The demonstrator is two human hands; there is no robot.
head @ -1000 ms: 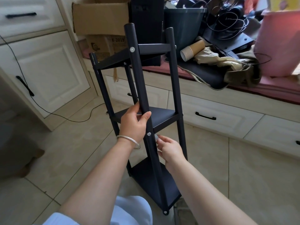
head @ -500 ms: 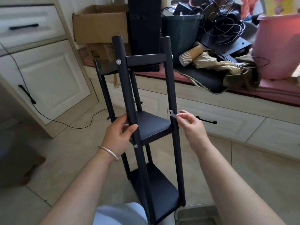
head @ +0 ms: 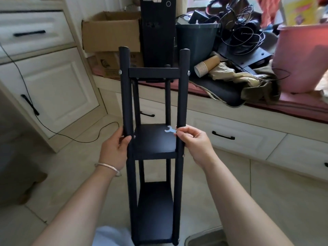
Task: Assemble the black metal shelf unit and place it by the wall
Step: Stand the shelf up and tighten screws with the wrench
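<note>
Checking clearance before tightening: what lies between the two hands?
In the head view, the shelf unit's middle shelf spans between the left hand and right hand, with the small wrench over it.

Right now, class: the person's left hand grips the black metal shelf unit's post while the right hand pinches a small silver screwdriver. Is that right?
Not quite. The head view shows the right hand pinching a small flat silver spanner, not a screwdriver. The left hand does grip the black metal shelf unit by its post.
</note>
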